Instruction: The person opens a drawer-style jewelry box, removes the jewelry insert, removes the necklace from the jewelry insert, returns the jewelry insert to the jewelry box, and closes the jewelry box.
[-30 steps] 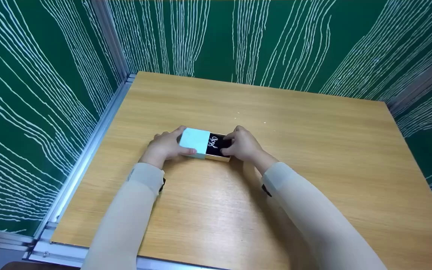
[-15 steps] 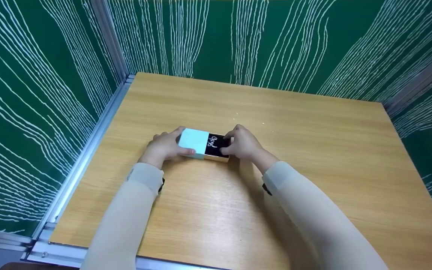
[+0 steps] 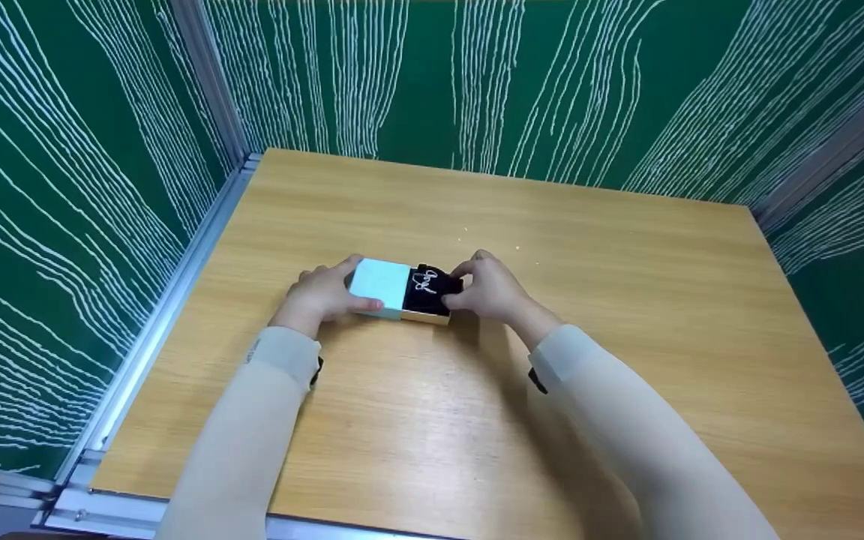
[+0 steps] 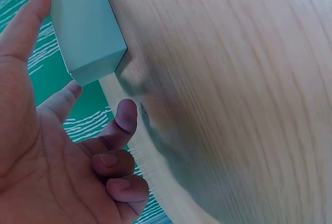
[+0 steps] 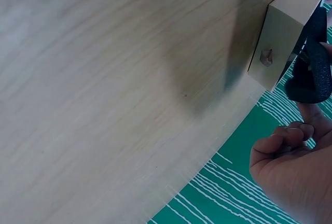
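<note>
A small light-blue box sleeve (image 3: 379,281) lies on the table, with a tan cardboard drawer (image 3: 426,319) pulled out of its right side. My left hand (image 3: 321,296) pinches the sleeve between thumb and index finger; in the left wrist view its other fingers curl beside the box (image 4: 85,27). A black foam pad (image 3: 432,300) with a thin silvery chain (image 3: 424,280) on it tilts up out of the drawer. My right hand (image 3: 488,289) pinches the pad's right end; the right wrist view shows the dark pad (image 5: 311,73) bent near the fingers.
The wooden table (image 3: 589,300) spreads around the box. Tiny pale specks (image 3: 517,247) dot it beyond the right hand. Green walls (image 3: 417,120) with white wavy lines and a metal rail (image 3: 169,300) enclose the table.
The black pad, flat in the drawer before, is now lifted and bent at its right part by my right hand. My left hand keeps its hold on the sleeve. The view shifts slightly.
</note>
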Available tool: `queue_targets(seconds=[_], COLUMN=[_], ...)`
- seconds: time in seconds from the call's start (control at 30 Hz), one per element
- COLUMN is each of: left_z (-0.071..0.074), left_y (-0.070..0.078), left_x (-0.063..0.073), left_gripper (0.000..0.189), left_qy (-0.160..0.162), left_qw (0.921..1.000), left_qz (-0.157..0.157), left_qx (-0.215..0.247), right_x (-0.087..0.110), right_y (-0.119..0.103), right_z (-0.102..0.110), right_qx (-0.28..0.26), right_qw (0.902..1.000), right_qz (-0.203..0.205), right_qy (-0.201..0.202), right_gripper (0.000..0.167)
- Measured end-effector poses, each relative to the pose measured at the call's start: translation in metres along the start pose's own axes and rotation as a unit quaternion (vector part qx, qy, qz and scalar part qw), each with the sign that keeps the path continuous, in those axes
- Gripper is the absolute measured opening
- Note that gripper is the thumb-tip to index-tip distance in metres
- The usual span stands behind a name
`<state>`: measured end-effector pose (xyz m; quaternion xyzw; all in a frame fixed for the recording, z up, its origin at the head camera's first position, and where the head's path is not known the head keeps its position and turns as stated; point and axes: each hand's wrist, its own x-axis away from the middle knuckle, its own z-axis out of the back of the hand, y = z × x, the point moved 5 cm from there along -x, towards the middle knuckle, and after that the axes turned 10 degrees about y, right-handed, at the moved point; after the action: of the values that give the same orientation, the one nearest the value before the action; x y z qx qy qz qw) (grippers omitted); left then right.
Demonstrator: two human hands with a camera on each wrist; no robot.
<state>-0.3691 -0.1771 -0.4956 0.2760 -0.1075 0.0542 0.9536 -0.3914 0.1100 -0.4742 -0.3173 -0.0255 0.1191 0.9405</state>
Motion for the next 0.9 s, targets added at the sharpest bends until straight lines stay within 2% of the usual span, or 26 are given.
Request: queue_targets(seconds=[0.3, 0.7, 0.9], left_z=[-0.004, -0.004, -0.003], left_y=[-0.004, -0.001, 0.0], left_x=[-0.004, -0.005, -0.004], left_gripper=[0.111, 0.11, 0.111], left_qy=[-0.005, -0.001, 0.003], left_qw=[1.0, 0.9999, 1.0], left_qz=[0.003, 0.013, -0.006], left_qx=[0.003, -0.001, -0.007], right_x=[0.007, 0.01, 0.01], right_y=[0.012, 0.023, 0.03], right_z=[0.001, -0.001, -0.001], right_qx=[-0.009, -0.027, -0.053], right_qw=[1.0, 0.9996, 0.9981], right_qz=[0.003, -0.003, -0.026], right_qy=[0.0, -0.007, -0.016], right_gripper=[0.062, 0.07, 0.085])
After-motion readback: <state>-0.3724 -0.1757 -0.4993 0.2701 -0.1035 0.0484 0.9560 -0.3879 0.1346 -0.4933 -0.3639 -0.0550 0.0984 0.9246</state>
